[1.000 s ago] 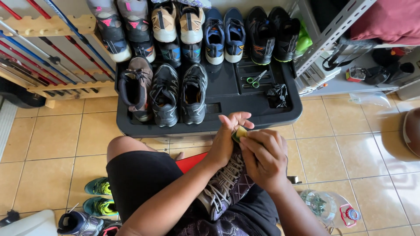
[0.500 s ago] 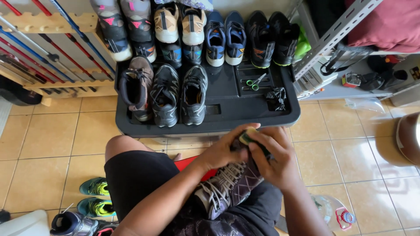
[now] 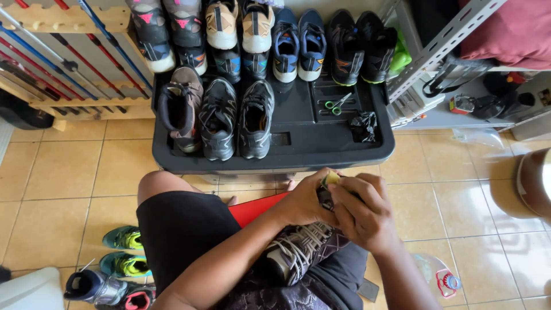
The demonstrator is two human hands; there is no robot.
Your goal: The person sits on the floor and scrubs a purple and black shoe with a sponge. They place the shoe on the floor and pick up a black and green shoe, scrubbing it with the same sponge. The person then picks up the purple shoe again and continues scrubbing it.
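A dark patterned running shoe point(image 3: 298, 250) with pale laces lies on my lap, toe toward my hands. My left hand point(image 3: 307, 201) and my right hand point(image 3: 361, 215) close together around the shoe's front end, fingers curled over it. A small yellow-green bit point(image 3: 330, 179) shows between my fingertips; what it is cannot be made out. I sit on the tiled floor in black shorts, with a red flat thing point(image 3: 252, 208) under my leg.
A black tray lid point(image 3: 310, 143) ahead holds several shoes, green-handled scissors point(image 3: 337, 104) and a crumpled black bag point(image 3: 364, 125). Wooden rack with poles at left point(image 3: 63, 63). Metal shelving at right point(image 3: 442, 46). Teal shoes point(image 3: 123, 252) by my left thigh; plastic bottle point(image 3: 442, 278) at right.
My hands, still clasped on the shoe's front, have shifted slightly right and lower in view. The camera has drifted a little; the shoe stays on my lap.
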